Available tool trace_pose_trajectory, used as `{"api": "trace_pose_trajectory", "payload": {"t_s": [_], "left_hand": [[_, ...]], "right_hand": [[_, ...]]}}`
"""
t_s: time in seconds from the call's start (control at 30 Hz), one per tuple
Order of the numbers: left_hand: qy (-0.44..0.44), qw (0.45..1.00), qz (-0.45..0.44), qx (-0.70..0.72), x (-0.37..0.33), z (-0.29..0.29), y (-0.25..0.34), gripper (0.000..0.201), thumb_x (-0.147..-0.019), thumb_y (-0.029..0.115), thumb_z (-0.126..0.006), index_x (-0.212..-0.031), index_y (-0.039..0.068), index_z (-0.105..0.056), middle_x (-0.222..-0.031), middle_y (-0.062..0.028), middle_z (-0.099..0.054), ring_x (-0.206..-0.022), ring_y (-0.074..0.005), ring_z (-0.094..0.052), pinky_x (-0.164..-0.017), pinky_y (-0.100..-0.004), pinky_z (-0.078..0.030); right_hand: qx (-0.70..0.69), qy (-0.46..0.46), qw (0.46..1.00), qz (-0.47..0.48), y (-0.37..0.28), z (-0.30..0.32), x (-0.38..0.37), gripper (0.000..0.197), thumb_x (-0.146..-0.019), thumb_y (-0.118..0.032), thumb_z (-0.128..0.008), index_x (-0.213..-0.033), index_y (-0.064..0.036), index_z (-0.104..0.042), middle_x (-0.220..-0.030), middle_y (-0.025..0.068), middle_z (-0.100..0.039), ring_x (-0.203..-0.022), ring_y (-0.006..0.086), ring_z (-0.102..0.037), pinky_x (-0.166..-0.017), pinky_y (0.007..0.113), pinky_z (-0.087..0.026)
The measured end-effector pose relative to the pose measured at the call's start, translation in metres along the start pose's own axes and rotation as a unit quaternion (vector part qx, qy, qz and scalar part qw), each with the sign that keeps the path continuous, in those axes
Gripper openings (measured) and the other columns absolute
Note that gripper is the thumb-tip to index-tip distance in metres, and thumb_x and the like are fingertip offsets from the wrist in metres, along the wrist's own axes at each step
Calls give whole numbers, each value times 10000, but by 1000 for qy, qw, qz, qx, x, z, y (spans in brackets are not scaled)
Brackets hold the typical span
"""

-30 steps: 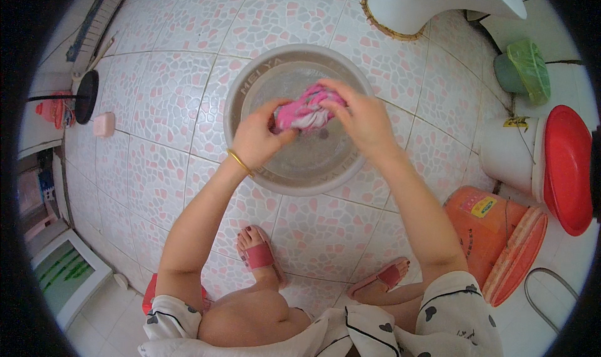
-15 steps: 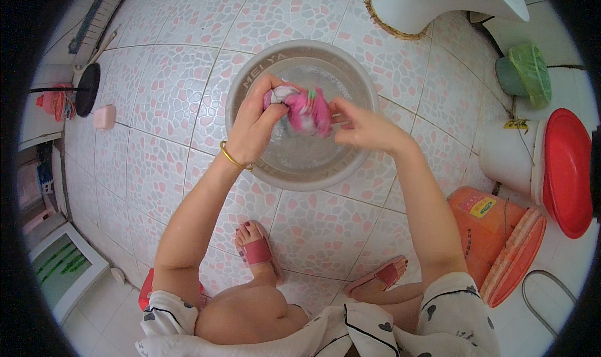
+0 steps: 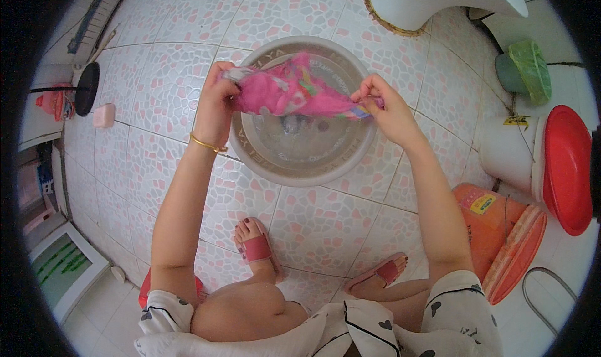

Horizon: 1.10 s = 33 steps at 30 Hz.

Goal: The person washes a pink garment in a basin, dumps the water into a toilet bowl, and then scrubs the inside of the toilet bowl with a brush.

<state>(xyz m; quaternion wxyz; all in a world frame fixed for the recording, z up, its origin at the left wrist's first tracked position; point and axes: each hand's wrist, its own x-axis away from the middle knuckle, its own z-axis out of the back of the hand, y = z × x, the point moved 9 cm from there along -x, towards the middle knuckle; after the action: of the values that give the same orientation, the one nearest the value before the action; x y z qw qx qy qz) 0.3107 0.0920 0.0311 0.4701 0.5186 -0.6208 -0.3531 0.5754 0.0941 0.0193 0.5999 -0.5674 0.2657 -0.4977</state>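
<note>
Fingers of left hand (image 3: pixel 216 103) and right hand (image 3: pixel 388 109) pinched on pink cloth (image 3: pixel 288 94), stretched above basin (image 3: pixel 300 169).

Floor (image 3: pixel 188 62): white tiles with pink pebble pattern, grey grout.
White fixture base (image 3: pixel 432 3): far side of the floor.
Green bin (image 3: pixel 523 72): right of the fixture base.
Red-lidded white bucket (image 3: pixel 544 163): nearer than the green bin.
Light: even, soft.
</note>
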Motion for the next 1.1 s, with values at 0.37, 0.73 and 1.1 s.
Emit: {"api": "trace_pose_trajectory", "payload": {"t_s": [0.37, 0.73, 1.1], "left_hand": [[-146, 987, -13, -68, 22, -64, 17, 269, -716, 5, -396, -977, 69, -375, -1140, -168, -518, -966, -167, -499, -815, -257, -409], [-134, 930, -2, -343, 39, -20, 17, 301, -811, 168, -601, -986, 87, -370, -767, -19, -552, -612, -42, -486, -477, -174, -379], [-6, 655, -139, -743, 12, -35, -39, 569, -719, 101, -557, -1244, 24, -351, -1280, -229, -335, -1129, -371, -401, -912, -394, -391]], "right_hand": [[-37, -79, 975, 205, -70, -77, 4, 638, -696, -36, -642, -1259, -121, -355, -1242, 125, -445, -1080, 241, -453, -970, 364, -299], [205, -91, 963, 149, -38, -55, 30, 186, -784, -192, -615, -881, -41, -572, -695, 44, -549, -640, 105, -523, -587, 236, -394], [442, 113, 872, 181, -4, -71, -35, 626, -759, -224, -616, -1301, -124, -318, -1321, 215, -301, -1220, 344, -322, -1002, 404, -280]]}}
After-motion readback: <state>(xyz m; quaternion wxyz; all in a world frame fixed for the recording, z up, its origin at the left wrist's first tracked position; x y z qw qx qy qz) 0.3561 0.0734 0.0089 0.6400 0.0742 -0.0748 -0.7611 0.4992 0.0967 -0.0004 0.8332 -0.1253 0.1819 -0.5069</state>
